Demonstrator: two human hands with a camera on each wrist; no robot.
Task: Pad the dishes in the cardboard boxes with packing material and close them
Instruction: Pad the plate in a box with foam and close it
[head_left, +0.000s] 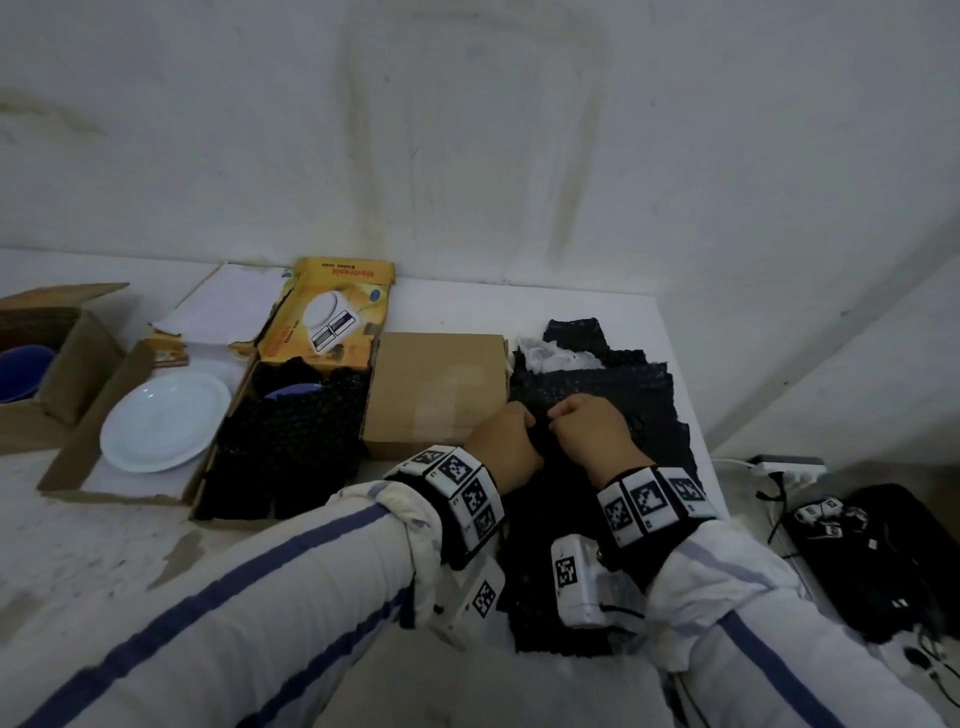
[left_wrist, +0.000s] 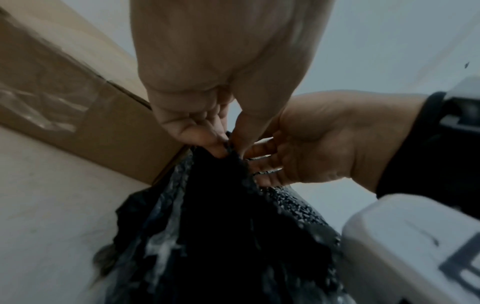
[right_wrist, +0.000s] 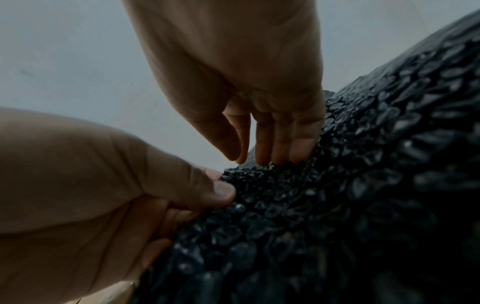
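A sheet of black bubble wrap (head_left: 613, 405) lies on the white table at the right, and both hands lift a fold of it. My left hand (head_left: 511, 436) pinches the fold between thumb and fingers (left_wrist: 207, 142). Just right of it, my right hand (head_left: 582, 426) grips the same fold, its fingertips (right_wrist: 275, 152) pressed into the bubbles. A closed cardboard box (head_left: 436, 389) stands directly left of the hands. Further left, an open box (head_left: 228, 410) holds black wrap over a blue dish (head_left: 293, 391). A white plate (head_left: 163, 421) sits in another open box.
A brown box (head_left: 57, 364) with a blue bowl (head_left: 21, 371) stands at the far left. A yellow kitchen-scale box flap (head_left: 332, 312) stands up behind the open boxes. White paper (head_left: 550, 356) lies on the far wrap. Cables and a black bag (head_left: 872, 551) lie beyond the table's right edge.
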